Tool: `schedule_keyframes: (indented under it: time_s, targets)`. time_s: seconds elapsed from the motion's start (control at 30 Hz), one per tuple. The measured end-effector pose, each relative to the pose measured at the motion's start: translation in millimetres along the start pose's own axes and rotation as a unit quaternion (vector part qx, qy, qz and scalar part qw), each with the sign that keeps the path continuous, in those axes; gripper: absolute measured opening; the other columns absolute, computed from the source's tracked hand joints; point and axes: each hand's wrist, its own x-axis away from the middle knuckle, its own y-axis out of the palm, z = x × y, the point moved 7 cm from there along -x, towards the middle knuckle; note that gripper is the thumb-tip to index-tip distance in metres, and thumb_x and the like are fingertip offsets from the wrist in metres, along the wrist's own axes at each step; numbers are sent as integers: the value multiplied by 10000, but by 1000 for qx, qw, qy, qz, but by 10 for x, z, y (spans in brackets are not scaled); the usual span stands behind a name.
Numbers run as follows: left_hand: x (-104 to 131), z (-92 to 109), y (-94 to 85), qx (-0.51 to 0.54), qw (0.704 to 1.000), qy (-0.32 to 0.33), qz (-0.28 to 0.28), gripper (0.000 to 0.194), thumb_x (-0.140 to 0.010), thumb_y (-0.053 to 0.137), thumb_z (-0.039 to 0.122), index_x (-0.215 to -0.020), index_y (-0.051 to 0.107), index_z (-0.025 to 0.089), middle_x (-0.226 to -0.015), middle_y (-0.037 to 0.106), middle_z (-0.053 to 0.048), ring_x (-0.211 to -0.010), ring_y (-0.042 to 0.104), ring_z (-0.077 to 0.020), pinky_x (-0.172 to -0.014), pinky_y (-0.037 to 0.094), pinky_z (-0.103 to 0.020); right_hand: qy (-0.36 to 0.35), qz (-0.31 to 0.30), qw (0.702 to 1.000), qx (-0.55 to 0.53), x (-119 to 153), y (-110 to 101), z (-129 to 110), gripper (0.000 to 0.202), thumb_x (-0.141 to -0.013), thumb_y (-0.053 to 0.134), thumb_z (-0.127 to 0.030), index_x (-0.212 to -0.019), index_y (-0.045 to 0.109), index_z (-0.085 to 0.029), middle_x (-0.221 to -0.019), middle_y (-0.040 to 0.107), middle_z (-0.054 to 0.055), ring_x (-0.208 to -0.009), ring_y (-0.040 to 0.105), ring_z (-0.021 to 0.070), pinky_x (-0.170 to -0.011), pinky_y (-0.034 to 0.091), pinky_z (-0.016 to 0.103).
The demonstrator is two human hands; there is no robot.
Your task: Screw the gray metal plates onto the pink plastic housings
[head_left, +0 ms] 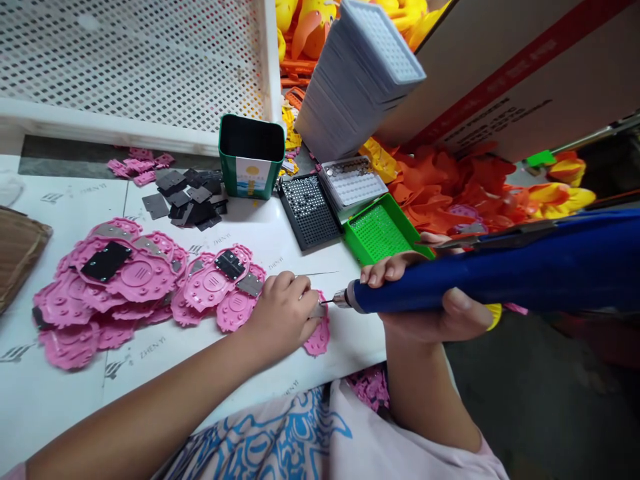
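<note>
My right hand (440,313) is wrapped round a blue electric screwdriver (480,277), which lies almost level and points left. Its thin bit meets a pink plastic part (319,339) on the table. With curled fingers, my left hand (285,313) presses that same part down and covers much of it. To the left lies a heap of similar pink parts (135,273), some with grey or black plates on them. A smaller group of pink parts (213,283) lies right beside my left hand.
Behind are loose black plates (193,200), a green tin (253,163), a black screw tray (310,213) and a green tray (383,230). A tall stack of white trays (355,80) stands farther back. A white perforated crate (135,67) and a carton (525,73) border the table; cardboard (20,257) lies left.
</note>
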Motion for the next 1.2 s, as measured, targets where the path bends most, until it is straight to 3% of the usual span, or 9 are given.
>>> schedule_keyframes:
  time_s: [0.6,0.73,0.9,1.07,1.2]
  targets:
    - [5,2,2,-6,1000,3,10,158,-851,693,324,-939,653,199,-1000,617,-57,-938,481,-252,-782,391,-387,-16,0,1000,3,11,27,-14,264,-623,697,-468,-768,633,-257,-598,647,-9,-497,589,172,-529,505,354]
    - [0,2,2,-9,1000,7,13,185,-833,717,332,-941,652,197,-987,625,-49,-926,489,-254,-773,390,-382,-22,-5,1000,4,11,40,-26,266,-624,674,-442,-855,646,-313,-600,661,-25,-488,582,181,-514,502,357]
    - [-1,-1,2,-8,1000,7,16,192,-832,718,341,-945,652,200,-995,631,-48,-928,493,-255,-779,391,-383,-37,-9,999,-6,38,14,-16,320,-653,648,-436,-934,647,-283,-629,658,-15,-514,591,173,-539,506,350]
    - [1,-6,11,-11,1000,1,3,178,-852,691,340,-956,652,201,-1004,625,-56,-937,492,-256,-786,390,-382,-36,-17,999,-25,50,14,5,250,-663,649,-434,-844,673,-263,-649,659,-6,-538,596,163,-549,510,336]
    - [-1,-3,18,-6,1000,1,1,171,-855,684,327,-955,656,191,-998,621,-62,-939,492,-257,-793,397,-389,-28,-23,999,-34,52,30,0,248,-668,654,-409,-880,692,-288,-658,677,-6,-553,605,160,-564,517,321]
